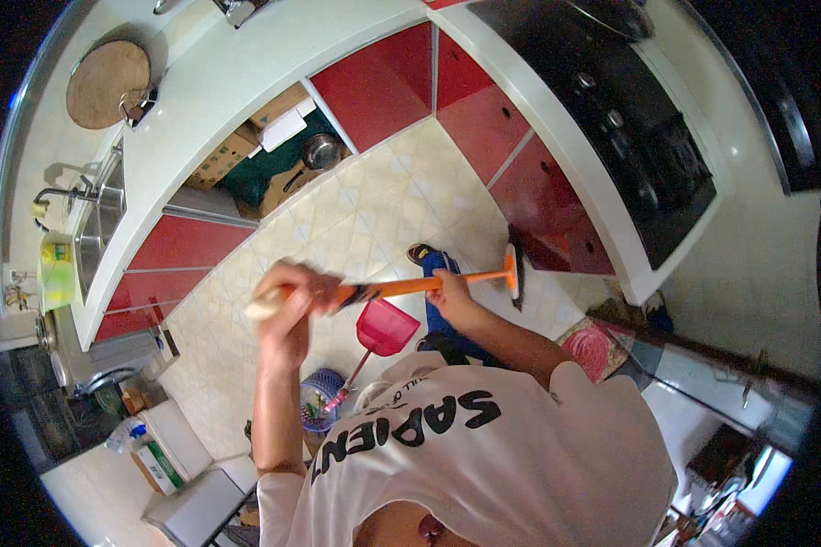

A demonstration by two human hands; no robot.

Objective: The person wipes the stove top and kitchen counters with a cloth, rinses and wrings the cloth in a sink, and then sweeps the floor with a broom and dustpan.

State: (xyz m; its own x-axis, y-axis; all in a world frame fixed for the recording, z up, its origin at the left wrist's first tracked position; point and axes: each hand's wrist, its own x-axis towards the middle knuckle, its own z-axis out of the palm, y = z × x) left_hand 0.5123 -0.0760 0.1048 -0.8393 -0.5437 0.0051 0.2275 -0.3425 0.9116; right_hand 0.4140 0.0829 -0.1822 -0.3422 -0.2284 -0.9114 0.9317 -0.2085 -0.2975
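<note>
My left hand (293,290), blurred, is wrapped around the upper part of an orange broom handle (410,286), near its pale end. Farther along the shaft, my right hand (449,295) grips it as well. The handle runs across my front to the right. It ends in an orange broom head (511,272) with dark bristles (518,277), close to the red lower cabinets. Below the handle is a pink-red dustpan (388,328), its long stick slanting toward a blue basket (321,396) that holds bits of rubbish.
Red cabinets (376,89) under a white countertop (205,102) curve around the tiled floor (356,205). One open bay holds cardboard boxes (226,157) and a metal pot (321,151). A pink round mat (587,350) lies at right. White boxes (174,437) stand at lower left.
</note>
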